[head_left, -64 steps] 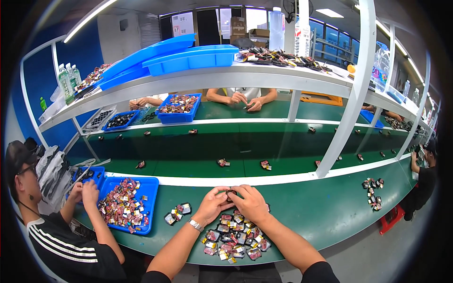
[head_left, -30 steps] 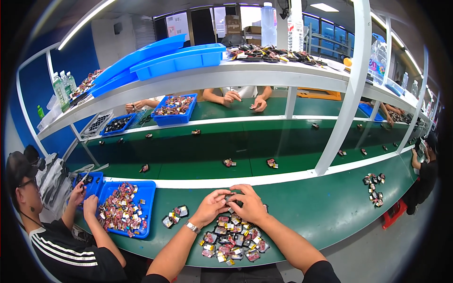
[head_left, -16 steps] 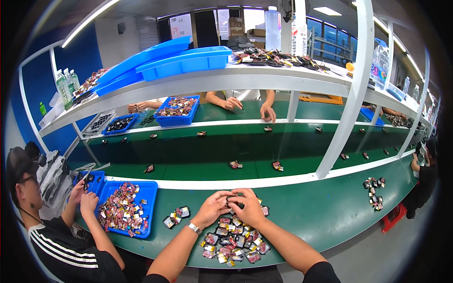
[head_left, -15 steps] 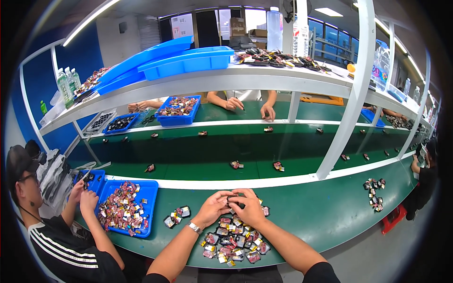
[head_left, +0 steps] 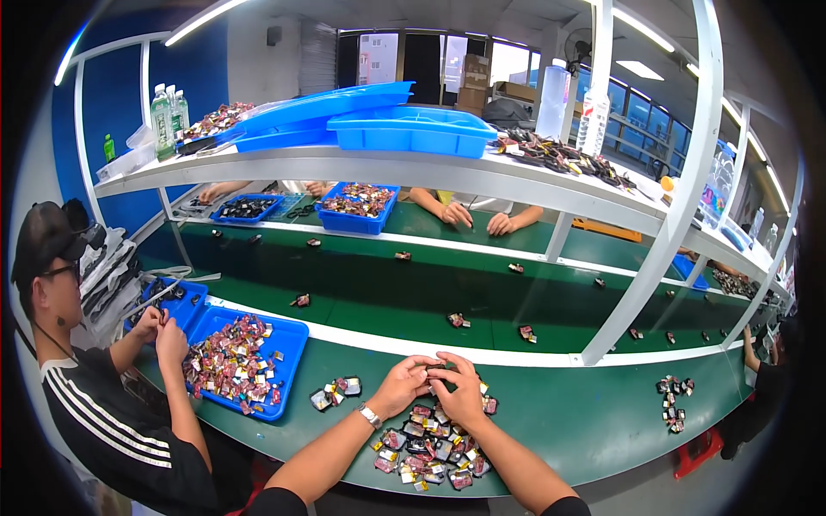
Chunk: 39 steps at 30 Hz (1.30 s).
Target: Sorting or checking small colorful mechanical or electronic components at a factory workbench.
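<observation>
Over the green work table [head_left: 559,421], my left hand [head_left: 401,385] and my right hand [head_left: 458,392] meet with curled fingers. Between their fingertips is a small black part, mostly covered by the fingers. A metal-banded watch sits on my left wrist. Just below my hands lies a pile of small electronic modules [head_left: 426,451], with black casings, red wiring and silver and yellow pieces. A smaller cluster of modules [head_left: 334,393] lies left of my left forearm.
At left, a co-worker [head_left: 95,387] handles something small beside a blue tray [head_left: 297,370] heaped with parts. A conveyor belt [head_left: 379,297] carries spaced modules beyond the table. A white shelf [head_left: 284,168] with blue trays and bottles spans above. More modules [head_left: 674,402] lie at right.
The view has shifted, so the scene appears farther right. My hands stay together at the pile, with the black part now more covered by my fingers. Modules on the belt have moved.
</observation>
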Each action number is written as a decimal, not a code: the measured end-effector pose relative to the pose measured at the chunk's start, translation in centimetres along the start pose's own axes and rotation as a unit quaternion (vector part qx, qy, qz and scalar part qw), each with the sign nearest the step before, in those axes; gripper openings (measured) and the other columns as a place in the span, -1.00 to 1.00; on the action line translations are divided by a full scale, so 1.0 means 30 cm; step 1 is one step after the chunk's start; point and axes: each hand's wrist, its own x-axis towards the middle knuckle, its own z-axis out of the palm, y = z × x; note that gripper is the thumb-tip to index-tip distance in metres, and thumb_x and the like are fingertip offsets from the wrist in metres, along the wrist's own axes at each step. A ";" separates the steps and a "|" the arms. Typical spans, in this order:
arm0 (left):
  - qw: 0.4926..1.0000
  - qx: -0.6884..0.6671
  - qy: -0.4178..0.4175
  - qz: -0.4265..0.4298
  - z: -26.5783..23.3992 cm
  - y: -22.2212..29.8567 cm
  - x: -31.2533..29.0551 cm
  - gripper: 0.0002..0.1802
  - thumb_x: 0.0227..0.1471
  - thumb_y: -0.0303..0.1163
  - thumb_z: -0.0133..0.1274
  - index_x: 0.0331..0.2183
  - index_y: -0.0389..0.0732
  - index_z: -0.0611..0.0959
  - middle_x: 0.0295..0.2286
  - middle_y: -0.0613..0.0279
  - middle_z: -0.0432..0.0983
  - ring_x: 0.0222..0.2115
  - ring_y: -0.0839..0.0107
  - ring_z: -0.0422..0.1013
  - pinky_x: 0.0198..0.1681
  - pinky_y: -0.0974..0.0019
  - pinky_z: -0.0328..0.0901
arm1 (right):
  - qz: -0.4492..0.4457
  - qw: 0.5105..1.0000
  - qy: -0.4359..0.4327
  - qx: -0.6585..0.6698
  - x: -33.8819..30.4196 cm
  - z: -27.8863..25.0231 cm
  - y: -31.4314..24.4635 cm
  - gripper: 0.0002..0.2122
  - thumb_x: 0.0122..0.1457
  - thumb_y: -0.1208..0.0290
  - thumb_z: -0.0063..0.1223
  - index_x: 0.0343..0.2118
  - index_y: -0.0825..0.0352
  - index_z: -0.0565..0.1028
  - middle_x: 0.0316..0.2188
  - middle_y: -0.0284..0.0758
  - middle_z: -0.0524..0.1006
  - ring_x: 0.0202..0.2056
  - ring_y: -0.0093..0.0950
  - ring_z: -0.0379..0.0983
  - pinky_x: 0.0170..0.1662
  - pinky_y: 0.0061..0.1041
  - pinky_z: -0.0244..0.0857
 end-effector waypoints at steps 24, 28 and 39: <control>1.000 0.003 0.005 -0.012 0.000 0.009 0.015 -0.72 0.24 -0.45 -0.13 0.00 -0.21 0.38 -0.10 0.18 0.44 -0.10 0.41 0.41 0.02 0.27 0.36 | -0.088 0.988 0.065 -0.106 0.019 -0.002 -0.033 -0.82 -0.13 0.56 0.27 -0.40 0.32 0.55 -0.35 -0.27 0.48 -0.27 -0.29 0.45 -0.21 -0.36 0.37; 1.000 0.016 0.008 -0.016 0.009 0.006 0.019 -0.72 0.24 -0.46 -0.13 -0.01 -0.22 0.38 -0.10 0.19 0.44 -0.10 0.42 0.42 0.01 0.26 0.37 | -0.062 0.989 0.061 -0.116 0.006 -0.007 -0.008 -0.82 -0.09 0.51 0.27 -0.37 0.32 0.55 -0.34 -0.28 0.47 -0.27 -0.30 0.44 -0.23 -0.36 0.37; 0.993 0.082 0.081 0.027 0.036 -0.007 0.014 -0.78 0.22 -0.47 -0.09 -0.08 -0.24 0.44 -0.19 0.26 0.50 -0.20 0.55 0.45 -0.22 0.48 0.43 | -0.084 0.989 0.080 -0.090 0.010 0.011 0.001 -0.84 -0.05 0.58 0.21 -0.35 0.38 0.53 -0.33 -0.20 0.48 -0.30 -0.27 0.47 -0.29 -0.39 0.40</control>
